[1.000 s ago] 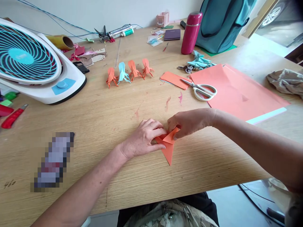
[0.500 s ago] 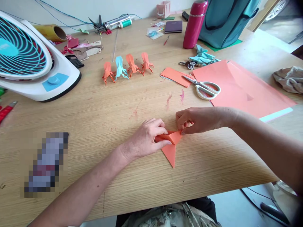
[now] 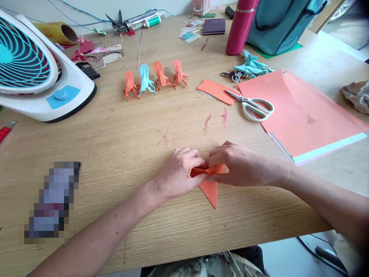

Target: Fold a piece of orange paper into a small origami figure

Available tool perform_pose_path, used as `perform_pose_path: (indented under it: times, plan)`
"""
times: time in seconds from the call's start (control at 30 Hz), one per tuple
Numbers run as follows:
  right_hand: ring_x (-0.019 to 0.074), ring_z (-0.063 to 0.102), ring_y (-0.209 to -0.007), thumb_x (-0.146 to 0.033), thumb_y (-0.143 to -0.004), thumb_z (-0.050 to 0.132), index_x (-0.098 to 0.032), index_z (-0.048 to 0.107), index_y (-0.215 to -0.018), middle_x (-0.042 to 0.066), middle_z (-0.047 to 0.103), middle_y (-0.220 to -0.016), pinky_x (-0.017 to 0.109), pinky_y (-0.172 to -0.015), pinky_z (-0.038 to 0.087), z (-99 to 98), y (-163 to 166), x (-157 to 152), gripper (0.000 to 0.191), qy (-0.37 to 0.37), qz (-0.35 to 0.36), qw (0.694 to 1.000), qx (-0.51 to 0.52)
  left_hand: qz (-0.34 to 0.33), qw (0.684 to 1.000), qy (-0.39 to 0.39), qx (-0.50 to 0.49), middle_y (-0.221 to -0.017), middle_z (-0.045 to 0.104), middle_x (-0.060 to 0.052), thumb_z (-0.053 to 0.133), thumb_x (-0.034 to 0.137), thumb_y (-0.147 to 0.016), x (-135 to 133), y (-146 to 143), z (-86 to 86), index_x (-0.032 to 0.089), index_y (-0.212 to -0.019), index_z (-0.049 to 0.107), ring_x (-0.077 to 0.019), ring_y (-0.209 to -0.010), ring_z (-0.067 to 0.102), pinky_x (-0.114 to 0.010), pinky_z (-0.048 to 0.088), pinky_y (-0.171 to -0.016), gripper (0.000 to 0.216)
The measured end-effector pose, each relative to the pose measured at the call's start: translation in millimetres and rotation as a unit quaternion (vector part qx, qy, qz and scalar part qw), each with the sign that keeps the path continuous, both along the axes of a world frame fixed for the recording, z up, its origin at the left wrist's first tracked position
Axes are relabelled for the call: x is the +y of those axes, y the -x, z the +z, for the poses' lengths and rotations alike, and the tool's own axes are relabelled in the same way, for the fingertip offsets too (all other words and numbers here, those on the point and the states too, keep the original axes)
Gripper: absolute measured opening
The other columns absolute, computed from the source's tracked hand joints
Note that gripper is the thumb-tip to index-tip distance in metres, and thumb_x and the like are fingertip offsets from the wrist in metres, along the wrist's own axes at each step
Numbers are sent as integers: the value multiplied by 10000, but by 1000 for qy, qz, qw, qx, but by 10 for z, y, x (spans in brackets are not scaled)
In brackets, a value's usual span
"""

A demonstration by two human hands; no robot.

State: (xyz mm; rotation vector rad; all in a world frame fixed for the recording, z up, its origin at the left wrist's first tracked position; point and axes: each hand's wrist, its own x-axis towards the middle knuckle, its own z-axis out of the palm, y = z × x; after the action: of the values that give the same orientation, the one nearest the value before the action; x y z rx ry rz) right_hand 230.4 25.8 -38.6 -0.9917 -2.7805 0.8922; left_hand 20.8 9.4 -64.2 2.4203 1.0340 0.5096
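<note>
A folded orange sheet of paper (image 3: 210, 192) lies near the front of the wooden table, one pointed corner toward me. My left hand (image 3: 184, 169) grips its left side between thumb and fingers. From the right, my right hand (image 3: 233, 163) pinches the upper part, its thumb and fingertips meeting those of the left hand. Between the hands, a raised fold shows partly; the fingers hide the rest. Farther back stand three orange folded paper figures (image 3: 163, 74) and a light blue paper figure (image 3: 147, 80) in a row.
White-handled scissors (image 3: 256, 109) rest across orange paper strips (image 3: 216, 91) and a stack of large sheets (image 3: 305, 115). At the left are a fan (image 3: 72, 96) and a blurred-out flat object (image 3: 53, 200). A pink bottle (image 3: 240, 29), blue paper pieces (image 3: 252, 64) and a teal bag (image 3: 279, 27) stand behind.
My right hand has moved left and down from the paper's right corner to its middle, close against my left hand. The left hand keeps its grip. The view has shifted slightly.
</note>
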Motion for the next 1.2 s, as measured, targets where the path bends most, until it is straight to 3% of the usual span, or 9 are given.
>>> perform_pose_path:
  times: [0.27, 0.43, 0.63, 0.83, 1.0, 1.2]
  plan:
    - [174, 540, -719, -276, -919, 626, -241, 686, -850, 0, 627, -758, 353, -819, 359, 80, -161, -118, 98, -61, 41, 997, -34, 3, 1000, 3, 30, -894, 662, -17, 650, 198, -906, -266, 20, 57, 199, -967, 669, -184, -859, 600, -360, 415, -814, 63]
    - [191, 543, -707, -396, -879, 670, -224, 656, -784, 1, 616, -684, 404, -903, 369, 48, -144, -222, 197, -88, -27, 995, -26, 9, 1000, -11, 14, -888, 675, -13, 614, 184, -931, -275, 131, 24, 205, -943, 664, -175, -871, 606, -349, 403, -825, 55]
    - [181, 518, -676, -301, -922, 576, -222, 551, -663, -1, 577, -612, 460, -1045, 310, -78, -66, -311, 271, -132, -73, 989, -2, -7, 1000, -27, 4, -863, 686, -12, 588, 213, -958, -200, 275, -1, 211, -943, 687, -165, -847, 605, -351, 398, -833, 100]
    - [176, 516, -668, -295, -941, 550, -225, 548, -674, -6, 552, -609, 467, -1059, 319, -87, -129, -259, 276, -126, -70, 989, 16, -7, 999, -44, -6, -836, 682, -25, 599, 230, -953, -170, 329, -19, 192, -887, 683, -169, -818, 600, -350, 400, -806, 114]
    - [207, 550, -747, -271, -946, 529, -234, 623, -822, 19, 590, -708, 504, -1084, 299, -67, -172, -236, 160, -147, -65, 987, 16, 13, 999, -31, -5, -802, 658, -11, 605, 227, -947, -248, 280, -17, 180, -837, 649, -164, -789, 586, -354, 398, -802, 128]
    - [196, 530, -730, -265, -964, 516, -219, 611, -811, 16, 565, -719, 490, -1035, 348, -85, -140, -331, 186, -140, -111, 983, 27, 39, 999, -9, -14, -827, 645, -17, 622, 226, -935, -297, 272, -14, 178, -858, 640, -168, -821, 579, -345, 407, -799, 93]
